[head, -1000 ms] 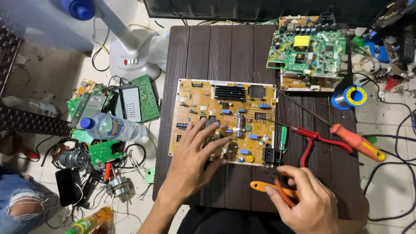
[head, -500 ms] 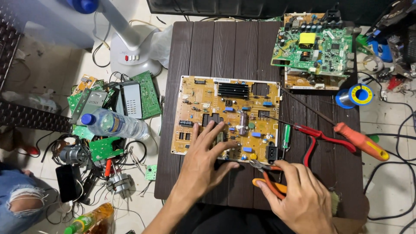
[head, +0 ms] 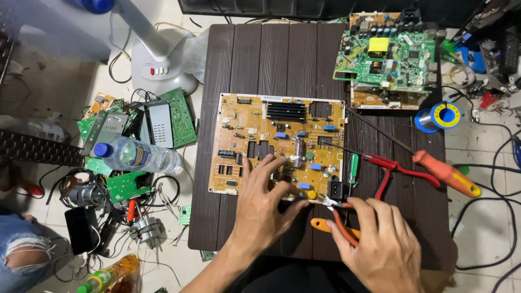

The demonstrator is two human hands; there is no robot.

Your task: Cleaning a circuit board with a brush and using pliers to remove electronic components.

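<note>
A tan power-supply circuit board (head: 281,144) lies flat in the middle of the dark wooden surface (head: 255,59), its near edge under the left hand (head: 264,209), which presses down with fingers spread and grips nothing. The right hand (head: 380,247) is clamped around orange-handled pliers (head: 332,217), whose tip meets the board's near right corner beside a black socket. Just right of the board lie a green-handled screwdriver (head: 353,168), red-handled pliers (head: 393,168) and a long orange-handled screwdriver (head: 445,174), crowding that side. A green circuit board (head: 386,54) sits stacked on another at the far right corner, with a solder spool (head: 438,116) past the surface's right edge. The far left part of the surface is bare wood. On the floor to the left lie a plastic water bottle (head: 138,156), loose green boards (head: 176,116), a small motor (head: 144,228) and a fan base (head: 160,65).
</note>
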